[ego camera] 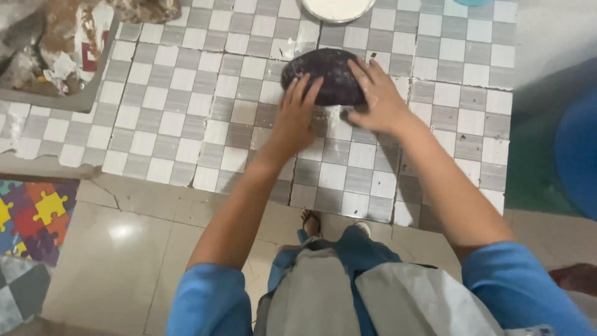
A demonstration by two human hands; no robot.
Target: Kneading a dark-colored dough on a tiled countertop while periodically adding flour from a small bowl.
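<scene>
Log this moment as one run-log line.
left hand: flat on dark purple dough | right hand: on dough's right side | surface: checkered tile counter | nearby: white bowl

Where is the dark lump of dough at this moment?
In the head view, the dark dough lies on the checkered tile counter, upper middle, under the left hand and right hand, just below a white bowl.

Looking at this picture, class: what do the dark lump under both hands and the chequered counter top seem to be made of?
Dark lump: probably soft dough, purple-black, matt and dusted white; its rounded, uneven shape under the left hand and right hand suggests something pliable.
Counter top: looks like small ceramic tiles, grey and white squares with visible joint lines and a chipped front edge; smooth finish, smeared with white powder.
</scene>
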